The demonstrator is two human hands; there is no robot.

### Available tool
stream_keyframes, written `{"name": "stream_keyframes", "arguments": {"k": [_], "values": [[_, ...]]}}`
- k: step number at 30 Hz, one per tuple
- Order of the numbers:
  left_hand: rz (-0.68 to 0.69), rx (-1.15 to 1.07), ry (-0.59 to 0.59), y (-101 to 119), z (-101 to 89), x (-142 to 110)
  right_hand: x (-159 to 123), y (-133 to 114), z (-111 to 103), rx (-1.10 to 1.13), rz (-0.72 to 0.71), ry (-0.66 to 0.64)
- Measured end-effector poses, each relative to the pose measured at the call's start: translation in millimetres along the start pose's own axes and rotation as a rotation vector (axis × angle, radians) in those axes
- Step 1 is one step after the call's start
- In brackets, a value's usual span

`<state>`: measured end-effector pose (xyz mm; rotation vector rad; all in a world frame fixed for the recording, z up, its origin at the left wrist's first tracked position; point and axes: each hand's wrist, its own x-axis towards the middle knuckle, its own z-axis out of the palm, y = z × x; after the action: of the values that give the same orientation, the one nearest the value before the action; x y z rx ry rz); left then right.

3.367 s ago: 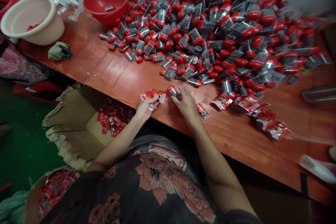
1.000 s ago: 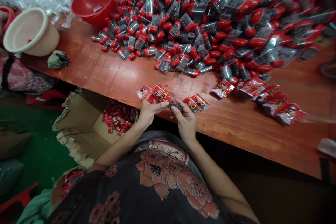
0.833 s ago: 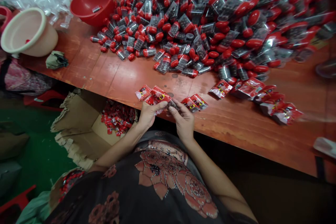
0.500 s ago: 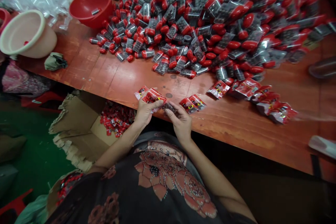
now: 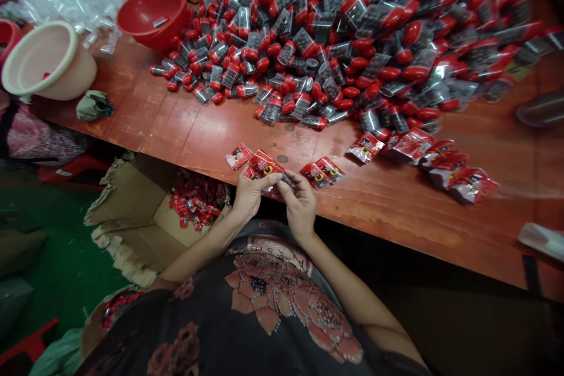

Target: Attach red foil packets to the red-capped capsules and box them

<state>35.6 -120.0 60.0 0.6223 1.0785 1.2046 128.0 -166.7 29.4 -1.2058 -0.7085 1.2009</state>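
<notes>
My left hand (image 5: 248, 195) is closed on a small red printed packet (image 5: 265, 162), its thumb lying across the lower edge. At the packet's right end, the fingers and thumb of my right hand (image 5: 300, 202) pinch a dark part, mostly hidden by the fingertips. Both hands meet just over the table's front edge. Another red packet (image 5: 238, 156) lies just beyond my left hand. Two overlapping packets (image 5: 321, 173) with dark lower ends rest to the right of my right hand. Farther right are a single packet (image 5: 365, 148) and a row of fuller packets (image 5: 447, 168).
A large heap of clear tubes with red caps and dark contents (image 5: 304, 41) covers the back of the table (image 5: 176, 129). A red bowl (image 5: 152, 14) and a white tub (image 5: 48, 61) stand at left. Below the edge, a torn cardboard box (image 5: 118, 202) holds many red packets.
Earlier my right hand held a red-capped tube apart from the packets in my left hand. Now both hands meet on one packet. One more packet lies at right. Over the last second, little has changed.
</notes>
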Motion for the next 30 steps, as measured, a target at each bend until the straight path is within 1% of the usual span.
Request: {"name": "stream_keyframes", "arguments": {"k": [3,6,9,11,14,17,19,21,25,30], "values": [[0.012,-0.042,0.025,-4.3,-1.2,1.8,3.6,0.6,-3.5,-0.008,0.006,-0.024],[0.007,-0.064,0.028,-0.9,-6.1,8.0,7.5,-2.1,-14.4,-0.041,0.009,-0.137],[-0.022,-0.028,0.033,2.8,-10.6,12.7,10.5,-4.5,-25.6,-0.003,0.046,-0.239],[-0.07,-0.001,0.021,3.2,-12.6,13.7,13.0,-4.7,-31.8,0.019,0.074,-0.264],[-0.141,0.024,-0.008,3.3,-14.6,13.9,17.5,-4.0,-39.7,-0.026,0.095,-0.309],[-0.14,0.053,-0.035,5.6,-14.6,13.7,19.3,-4.8,-44.5,-0.07,0.12,-0.341],[-0.101,0.067,-0.031,7.0,-12.9,12.3,17.8,-7.0,-44.8,-0.085,0.124,-0.342],[-0.095,0.087,-0.04,6.4,-10.3,9.3,15.3,-9.6,-42.8,-0.105,0.11,-0.326],[-0.165,0.118,-0.099,-0.3,-7.1,2.9,11.6,-12.0,-36.4,-0.107,0.112,-0.288],[-0.185,-0.019,-0.091,-4.5,-7.7,4.2,11.5,-6.7,-33.2,-0.039,0.14,-0.19]]}}
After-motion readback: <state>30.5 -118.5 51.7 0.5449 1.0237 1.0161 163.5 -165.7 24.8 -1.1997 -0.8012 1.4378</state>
